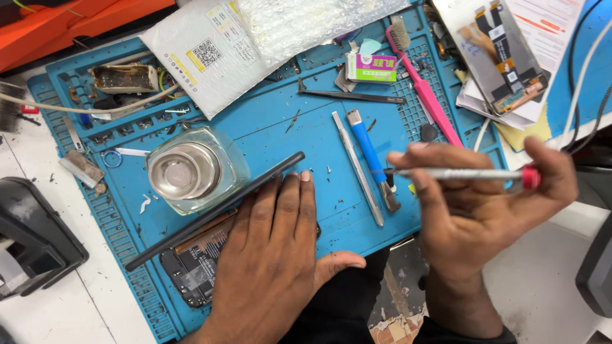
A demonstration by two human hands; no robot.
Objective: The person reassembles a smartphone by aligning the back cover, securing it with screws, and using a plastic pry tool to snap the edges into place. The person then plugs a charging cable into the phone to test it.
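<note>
A blue work mat point(280, 137) covers most of the white table point(51, 312), cluttered along its upper edge. At lower centre the left hand point(271, 255) lies flat, fingers together, pressing on an opened phone point(194, 261) whose dark back cover point(217, 209) tilts up along the fingertips. Just beyond it, left of centre, stands a glass dispenser point(194, 169) with a steel top — close against the cover. At right the right hand point(484, 204) is closed around a silver screwdriver point(472, 173) with a red cap, held level above the mat. Between the hands lie a blue-handled tool point(373, 156) and a metal spudger point(357, 167); further up, a pink brush point(424, 89) and tweezers point(350, 96).
</note>
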